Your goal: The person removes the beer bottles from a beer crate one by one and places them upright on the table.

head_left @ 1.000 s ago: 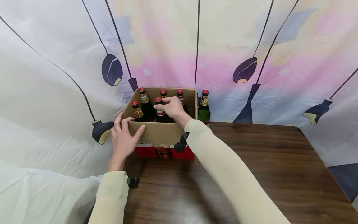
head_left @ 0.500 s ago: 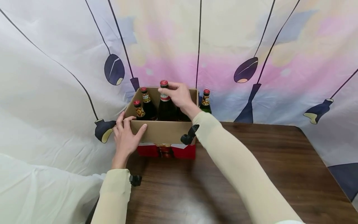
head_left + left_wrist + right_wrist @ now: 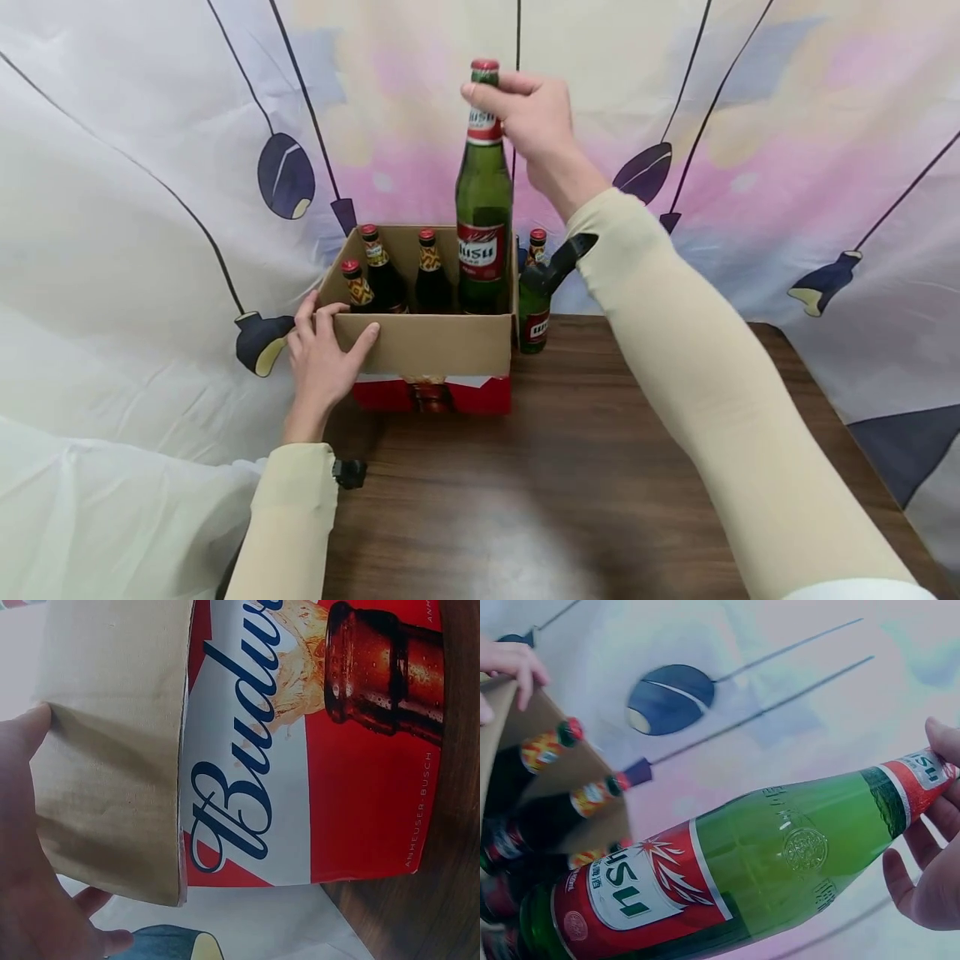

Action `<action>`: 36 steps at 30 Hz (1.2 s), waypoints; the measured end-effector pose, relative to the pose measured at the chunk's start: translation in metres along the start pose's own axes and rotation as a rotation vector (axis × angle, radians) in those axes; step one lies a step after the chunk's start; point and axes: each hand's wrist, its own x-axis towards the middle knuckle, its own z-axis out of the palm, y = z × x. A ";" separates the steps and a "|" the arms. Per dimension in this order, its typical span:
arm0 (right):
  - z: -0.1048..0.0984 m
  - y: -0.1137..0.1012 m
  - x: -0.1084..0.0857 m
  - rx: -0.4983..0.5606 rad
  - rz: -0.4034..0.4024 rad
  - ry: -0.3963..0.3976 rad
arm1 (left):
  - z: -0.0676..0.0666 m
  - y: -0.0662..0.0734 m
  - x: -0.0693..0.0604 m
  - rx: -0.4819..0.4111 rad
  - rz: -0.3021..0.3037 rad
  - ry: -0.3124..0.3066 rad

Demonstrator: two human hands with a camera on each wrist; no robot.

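A green beer bottle (image 3: 483,187) with red cap and red-and-white label hangs upright over the right part of the open carton (image 3: 423,346). My right hand (image 3: 543,121) grips its neck, thumb and fingers around the paper neck label. Its base shows just behind the carton's front flap in the head view. In the right wrist view the bottle (image 3: 780,851) fills the middle. My left hand (image 3: 322,362) holds the carton's front left corner, thumb on the front flap (image 3: 112,750) and fingers over the side edge. Several dark bottles (image 3: 386,275) stand inside the carton.
Another green bottle (image 3: 534,321) stands on the wooden table (image 3: 480,500) just right of the carton, partly behind the right wrist camera (image 3: 558,262). A patterned curtain (image 3: 420,108) hangs close behind the carton and along its left side.
My right hand has raised the bottle from among the others in the carton, up and to the right. The left hand stays on the carton's corner.
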 end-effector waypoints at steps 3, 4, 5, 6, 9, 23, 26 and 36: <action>-0.011 -0.010 0.003 0.000 -0.024 0.047 | -0.004 -0.003 0.000 -0.002 -0.008 -0.003; -0.014 -0.012 0.004 0.009 -0.029 0.056 | -0.006 -0.004 0.000 -0.002 -0.010 -0.001; -0.016 -0.013 0.004 0.014 -0.035 0.066 | -0.007 -0.005 0.000 -0.002 -0.014 0.000; -0.019 -0.014 0.004 0.018 -0.035 0.075 | -0.008 -0.006 0.000 0.000 -0.017 0.000; -0.025 -0.015 0.004 0.002 -0.024 0.096 | -0.010 -0.007 0.000 0.000 -0.024 -0.006; -0.067 0.022 0.001 -0.112 0.054 0.126 | -0.019 -0.012 -0.002 0.007 -0.053 -0.013; -0.074 0.037 0.001 -0.131 0.062 0.122 | -0.020 -0.013 -0.004 0.006 -0.058 -0.018; -0.090 0.087 -0.004 -0.304 0.110 0.108 | -0.024 -0.015 -0.008 0.006 -0.068 -0.013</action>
